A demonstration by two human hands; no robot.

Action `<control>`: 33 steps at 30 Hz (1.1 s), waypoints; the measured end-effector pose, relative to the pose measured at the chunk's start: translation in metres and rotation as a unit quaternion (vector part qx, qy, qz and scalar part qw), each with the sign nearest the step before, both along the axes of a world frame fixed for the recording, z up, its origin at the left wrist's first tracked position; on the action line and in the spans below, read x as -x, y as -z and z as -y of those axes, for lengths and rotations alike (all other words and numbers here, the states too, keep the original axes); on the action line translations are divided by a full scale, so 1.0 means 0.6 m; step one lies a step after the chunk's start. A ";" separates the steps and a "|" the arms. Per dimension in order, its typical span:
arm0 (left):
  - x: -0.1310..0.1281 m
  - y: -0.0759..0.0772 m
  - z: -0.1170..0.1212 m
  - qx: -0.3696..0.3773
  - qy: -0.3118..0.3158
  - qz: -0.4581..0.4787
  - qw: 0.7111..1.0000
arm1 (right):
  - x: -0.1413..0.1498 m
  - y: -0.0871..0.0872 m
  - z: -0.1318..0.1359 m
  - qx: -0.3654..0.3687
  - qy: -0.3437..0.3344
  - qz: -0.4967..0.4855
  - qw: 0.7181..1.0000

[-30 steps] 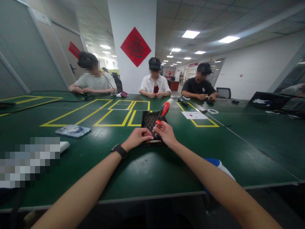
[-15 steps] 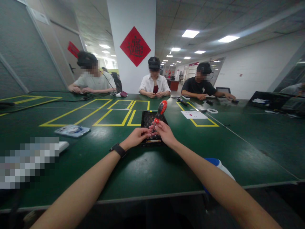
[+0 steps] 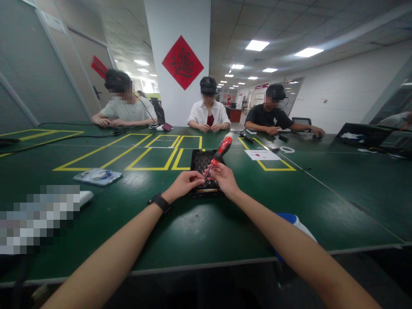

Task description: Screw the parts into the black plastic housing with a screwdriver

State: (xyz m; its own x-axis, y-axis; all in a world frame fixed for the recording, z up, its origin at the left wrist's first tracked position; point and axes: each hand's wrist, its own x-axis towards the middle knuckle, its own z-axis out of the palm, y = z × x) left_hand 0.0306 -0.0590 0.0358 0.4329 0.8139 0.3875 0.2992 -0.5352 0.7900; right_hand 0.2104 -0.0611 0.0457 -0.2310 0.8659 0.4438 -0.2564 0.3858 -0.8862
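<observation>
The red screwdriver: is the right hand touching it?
Touching. The head view shows the right hand gripping the red screwdriver just below its handle.

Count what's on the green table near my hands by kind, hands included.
Hands: 2, left hand and right hand
Red-handled screwdriver: 1
Black rectangular tray: 1
Flat pale blue packet: 1
White paper sheet with red mark: 1
White tape ring: 1
Total: 7

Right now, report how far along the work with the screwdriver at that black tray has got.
Done: nothing shows as finished; the black tray is too small to read. In hand: the right hand grips the red-handled screwdriver, tilted, its tip down by the left hand fingertips over the tray's near edge. Left: cannot be judged; the tray's contents are unclear.
</observation>
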 end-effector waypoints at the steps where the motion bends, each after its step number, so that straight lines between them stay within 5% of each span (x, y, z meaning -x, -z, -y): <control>1: 0.000 0.001 0.000 0.005 -0.003 0.002 1.000 | 0.000 0.000 0.000 -0.002 -0.003 0.006 1.000; 16: -0.006 0.000 0.003 0.021 -0.006 0.002 1.000 | 0.001 0.002 -0.002 -0.015 -0.004 0.031 0.999; 33: -0.005 -0.006 0.004 0.078 0.075 0.054 0.993 | -0.003 0.004 -0.005 0.000 -0.011 0.028 1.000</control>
